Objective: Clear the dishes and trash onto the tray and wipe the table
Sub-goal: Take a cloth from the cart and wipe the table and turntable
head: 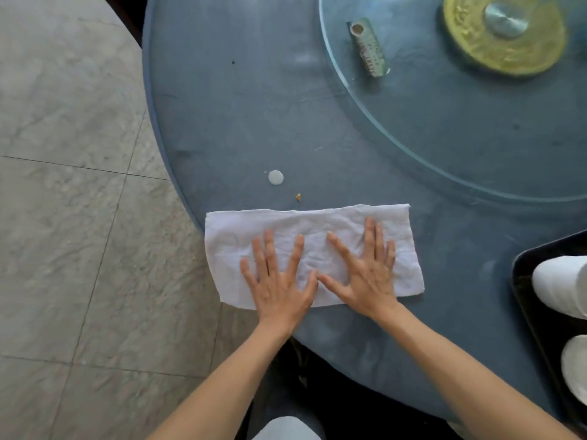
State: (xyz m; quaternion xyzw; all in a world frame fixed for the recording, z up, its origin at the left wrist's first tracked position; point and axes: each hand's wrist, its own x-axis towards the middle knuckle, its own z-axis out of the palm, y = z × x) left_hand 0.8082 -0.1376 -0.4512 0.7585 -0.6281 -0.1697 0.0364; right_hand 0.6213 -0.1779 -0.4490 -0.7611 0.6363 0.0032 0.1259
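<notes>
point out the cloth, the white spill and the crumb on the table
cloth [355, 217], head view, bare top edge beyond the fingers
white spill [275, 177], head view, middle of the round drop
crumb [298, 196], head view, centre of the small brown bit
</notes>
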